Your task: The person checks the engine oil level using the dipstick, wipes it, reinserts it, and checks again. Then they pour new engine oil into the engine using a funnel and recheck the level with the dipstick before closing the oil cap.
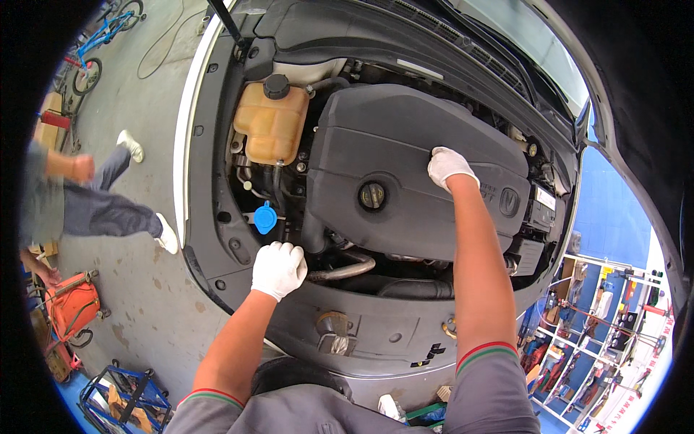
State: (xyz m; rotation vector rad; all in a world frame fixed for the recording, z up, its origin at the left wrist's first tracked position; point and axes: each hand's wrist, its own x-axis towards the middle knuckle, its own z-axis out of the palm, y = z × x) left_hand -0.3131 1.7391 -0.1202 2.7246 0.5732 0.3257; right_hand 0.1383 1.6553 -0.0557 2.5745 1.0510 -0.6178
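Engine cover [405, 166]: a large dark plastic cover over the engine in the open bay, its long axis running from the near left to the far right; a round black filler cap [372, 195] sits in its near part.
Right hand [448, 166]: in a white glove, laid on the far upper face of the engine cover, fingers curled over a ridge there; whether it truly clamps the cover I cannot tell.
Left hand [278, 269]: in a white glove, clenched into a loose fist, resting on the dark front panel [361, 325] of the bay, just left of a grey hose [347, 271] and near the cover's near left corner; nothing shows inside the fist.
Coolant tank [271, 123]: a translucent amber container with a black screw cap, far left of the cover; it looks tinted throughout, level not readable.
Blue cap [265, 217]: closes a filler neck between the tank and the left hand.
Another person [101, 202]: walking on the concrete floor, far left.
Tool rack [600, 347]: on a blue wall at the near right.
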